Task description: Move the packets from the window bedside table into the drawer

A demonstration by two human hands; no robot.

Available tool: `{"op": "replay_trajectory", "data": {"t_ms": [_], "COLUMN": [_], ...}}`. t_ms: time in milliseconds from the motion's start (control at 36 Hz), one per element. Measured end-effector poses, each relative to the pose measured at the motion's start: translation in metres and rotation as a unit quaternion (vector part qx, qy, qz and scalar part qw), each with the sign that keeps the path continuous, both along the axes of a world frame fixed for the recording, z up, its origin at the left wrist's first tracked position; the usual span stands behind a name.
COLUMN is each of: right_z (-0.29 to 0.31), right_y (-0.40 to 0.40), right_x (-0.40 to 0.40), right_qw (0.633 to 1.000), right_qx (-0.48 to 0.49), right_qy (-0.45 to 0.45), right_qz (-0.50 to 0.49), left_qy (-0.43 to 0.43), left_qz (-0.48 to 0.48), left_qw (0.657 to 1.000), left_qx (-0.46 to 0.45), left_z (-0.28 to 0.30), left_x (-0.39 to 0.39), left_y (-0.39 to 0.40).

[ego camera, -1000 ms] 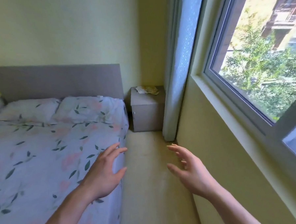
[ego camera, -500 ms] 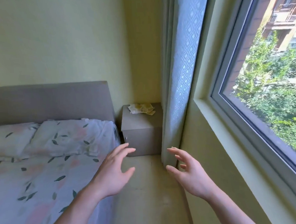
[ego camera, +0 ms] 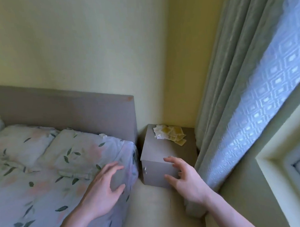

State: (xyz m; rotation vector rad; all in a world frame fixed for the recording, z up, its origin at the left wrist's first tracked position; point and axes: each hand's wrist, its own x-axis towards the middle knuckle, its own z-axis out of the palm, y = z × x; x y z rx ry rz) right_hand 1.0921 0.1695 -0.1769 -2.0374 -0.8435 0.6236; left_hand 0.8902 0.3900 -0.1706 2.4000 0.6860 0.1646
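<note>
Bedroom corner: yellow packets (ego camera: 170,134) heaped at back of bedside table (ego camera: 162,151) top, by curtain (ego camera: 232,100). Drawer front (ego camera: 157,173) closed. Left hand (ego camera: 104,190), right hand (ego camera: 184,177) both spread, empty, near table. Best approach: pull small knob (ego camera: 145,169) first, then gather packets.
</note>
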Motion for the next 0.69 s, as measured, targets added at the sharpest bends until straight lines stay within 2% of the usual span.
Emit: {"op": "replay_trajectory", "data": {"t_ms": [194,361,528,694], "right_z": [-0.014,-0.029,-0.056,-0.085], "right_y": [0.078,0.112,0.129,0.152], "right_x": [0.089,0.156,0.232,0.317], "right_qw": [0.999,0.995,0.986,0.981], "right_qx": [-0.022,-0.051,-0.085,-0.113], "right_qy": [0.006,0.024,0.057,0.086], "right_qz": [-0.035,-0.084,-0.128,-0.135], "left_qy": [0.015,0.040,0.075,0.157], "left_qz": [-0.046,-0.104,-0.114,-0.101], "left_qw": [0.999,0.993,0.987,0.972], "left_qx": [-0.004,-0.029,-0.080,-0.145], "left_z": [-0.022,-0.037,-0.077,-0.120], "left_x": [0.113,0.222,0.324,0.407], "left_y": [0.095,0.147,0.167,0.180]}}
